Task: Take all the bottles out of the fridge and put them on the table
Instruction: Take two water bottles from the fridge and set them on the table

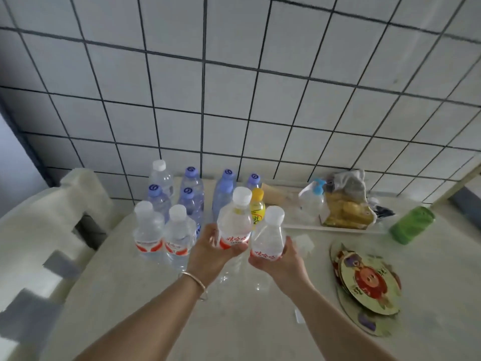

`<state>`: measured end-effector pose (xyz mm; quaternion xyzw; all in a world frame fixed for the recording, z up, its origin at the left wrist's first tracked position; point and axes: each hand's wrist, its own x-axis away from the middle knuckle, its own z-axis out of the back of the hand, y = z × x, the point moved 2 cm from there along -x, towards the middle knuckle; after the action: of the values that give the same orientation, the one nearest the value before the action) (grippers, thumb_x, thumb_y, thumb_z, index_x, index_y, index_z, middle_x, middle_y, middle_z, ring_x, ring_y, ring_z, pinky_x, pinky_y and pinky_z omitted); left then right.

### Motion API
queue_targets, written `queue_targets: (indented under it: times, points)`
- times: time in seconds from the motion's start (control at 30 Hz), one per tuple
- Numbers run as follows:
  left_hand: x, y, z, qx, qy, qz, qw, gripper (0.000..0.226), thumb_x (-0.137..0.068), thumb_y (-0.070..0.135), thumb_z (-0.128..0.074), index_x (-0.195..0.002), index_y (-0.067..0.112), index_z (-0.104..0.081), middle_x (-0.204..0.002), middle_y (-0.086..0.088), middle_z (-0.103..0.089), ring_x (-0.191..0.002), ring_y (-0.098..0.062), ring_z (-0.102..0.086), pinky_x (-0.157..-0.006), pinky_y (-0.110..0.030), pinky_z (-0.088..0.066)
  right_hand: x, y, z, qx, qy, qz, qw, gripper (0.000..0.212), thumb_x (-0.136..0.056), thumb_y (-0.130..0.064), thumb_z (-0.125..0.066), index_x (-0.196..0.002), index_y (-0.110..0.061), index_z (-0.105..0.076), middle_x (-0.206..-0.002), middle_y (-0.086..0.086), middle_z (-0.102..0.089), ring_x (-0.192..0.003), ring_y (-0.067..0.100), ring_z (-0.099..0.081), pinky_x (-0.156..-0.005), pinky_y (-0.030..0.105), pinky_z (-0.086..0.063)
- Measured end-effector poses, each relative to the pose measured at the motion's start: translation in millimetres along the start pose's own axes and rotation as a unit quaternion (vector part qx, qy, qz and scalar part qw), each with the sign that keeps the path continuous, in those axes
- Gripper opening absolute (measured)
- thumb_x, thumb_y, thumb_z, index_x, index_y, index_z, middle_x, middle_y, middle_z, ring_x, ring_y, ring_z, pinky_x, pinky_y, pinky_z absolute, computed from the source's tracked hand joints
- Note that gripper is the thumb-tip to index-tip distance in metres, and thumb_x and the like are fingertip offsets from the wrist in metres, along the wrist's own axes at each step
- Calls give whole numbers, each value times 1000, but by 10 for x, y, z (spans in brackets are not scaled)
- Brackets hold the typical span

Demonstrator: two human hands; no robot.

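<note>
A: What do the hands have?
B: The left hand (208, 246) wraps its grip round a white-cap water bottle (235, 220). The right hand (281, 259) wraps its grip round another white-cap bottle (268, 235). Both are lifted above the bench (234, 321), near its middle.
A: Where are the other bottles?
B: Two more red-label bottles (162, 230) stand toward the left edge. The purple-cap bottles (192, 188) stand behind them by the back edge, with a small yellow bottle (257, 207)
</note>
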<state>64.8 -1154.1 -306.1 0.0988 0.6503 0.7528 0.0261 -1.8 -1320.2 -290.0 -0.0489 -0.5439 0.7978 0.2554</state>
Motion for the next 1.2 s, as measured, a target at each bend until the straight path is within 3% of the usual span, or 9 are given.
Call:
queue_targets:
  times: [0.1,0.2,0.4,0.57,0.7,0.83,0.93,1.03,1.2]
  points:
    - [-170,-91,-10,-59,9,5,998,68,-38,59,-78,-93,26,-55,-91,5,-71,-87,-13,-68,-85,-41,-54,-171,30,-62,18,-8,7,1000,54,-56,-25,-88,-92,-26,-49,-79,-17,-60,-70,-4,-56,-52,9,-41]
    - [-271,-187,-36,-81,20,2,996,67,-37,61,-80,-91,31,-53,-89,7,-71,-86,-10,-67,-80,-35,-55,-321,70,-107,34,-4,14,999,56,-58,-31,-87,-97,-28,-47,-82,-18,-57,-71,-4,-53,-52,4,-40]
    - [-376,-365,-73,-45,19,-21,999,65,-45,39,-89,-101,30,-58,-94,10,-72,-88,-3,-67,-78,-20,-53,-590,234,-258,30,-16,-4,999,68,-42,-42,-85,-101,-35,-51,-94,-9,-67,-86,13,-66,-69,33,-56]
    - [-396,-393,-132,-2,26,-53,998,59,-52,3,-89,-91,33,-55,-85,37,-66,-81,16,-61,-69,-4,-45,-631,289,-291,62,-21,-1,998,69,-44,-43,-86,-100,-38,-47,-91,-13,-65,-87,11,-64,-73,33,-55]
    - [-417,-493,-168,30,19,-47,998,59,-43,34,-84,-96,31,-58,-92,27,-70,-85,9,-64,-72,-6,-47,-621,343,-297,58,-19,-9,998,66,-48,-37,-88,-101,-36,-48,-91,-15,-65,-84,6,-63,-73,31,-53]
    - [-412,-563,-130,9,7,-53,999,55,-53,17,-88,-95,34,-56,-88,35,-67,-84,14,-62,-71,-2,-45,-642,352,-297,57,-28,-20,998,64,-48,-39,-86,-100,-39,-48,-91,-14,-66,-84,5,-64,-73,31,-54]
    - [-402,-600,-94,12,22,-42,999,58,-47,40,-81,-100,37,-57,-97,32,-67,-92,9,-63,-75,-6,-46,-652,342,-307,50,-31,-25,998,65,-47,-39,-84,-101,-41,-48,-93,-13,-66,-85,7,-64,-72,29,-53]
    - [-389,-623,-107,14,30,-44,998,58,-54,29,-86,-103,36,-56,-97,35,-66,-93,12,-61,-75,-3,-45,-638,372,-324,44,-27,-29,998,67,-44,-43,-82,-102,-42,-50,-95,-12,-67,-87,9,-65,-74,33,-57]
    - [-314,-634,-103,-13,57,-44,997,65,-64,45,-79,-120,38,-48,-108,31,-63,-103,16,-55,-82,1,-40,-589,434,-376,-5,-12,-60,998,70,-40,-41,-83,-103,-40,-52,-93,-11,-69,-83,9,-68,-77,43,-58]
